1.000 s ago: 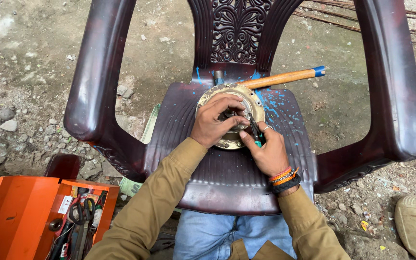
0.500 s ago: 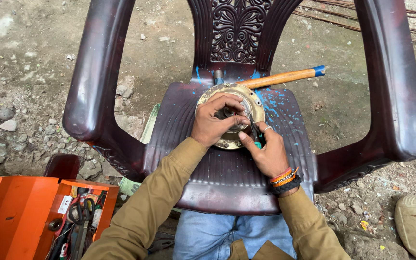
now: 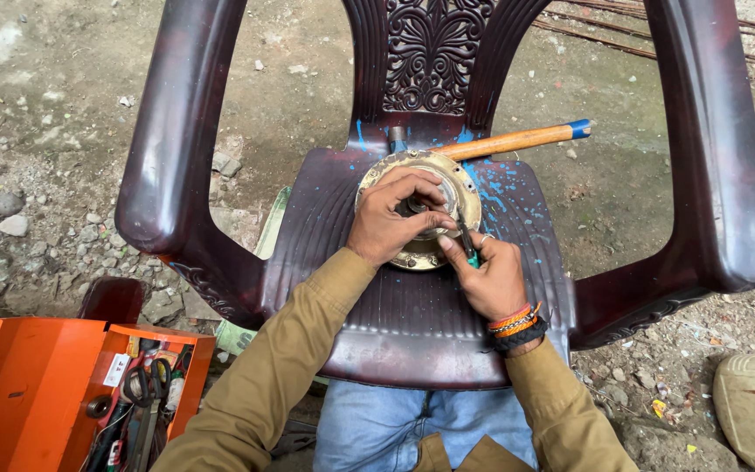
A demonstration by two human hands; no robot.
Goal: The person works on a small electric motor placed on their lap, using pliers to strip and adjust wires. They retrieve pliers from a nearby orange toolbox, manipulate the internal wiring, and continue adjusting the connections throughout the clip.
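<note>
Nothing has really moved since the earlier frame: both hands sit on the same spot, hammer unchanged. Round metal disc (image 3: 421,210) at centre frame, dull brassy, worn and pitted rim, raised hub in the middle, lying flat on the seat of a dark maroon plastic chair (image 3: 412,323) (glossy, ribbed seat, carved back, blue paint spatter). Left hand (image 3: 392,218) lies on top of the disc, fingers curled over the hub, grip closed on it. Right hand (image 3: 488,278) is at the disc's lower right edge, grip closed around a thin dark tool with green handle (image 3: 468,249), tip at the hub just beside the left fingertips. Wooden-handled hammer (image 3: 509,140) with blue end lies behind the disc, upper centre. Orange toolbox (image 3: 37,393) open at lower left, on gravelly ground.
</note>
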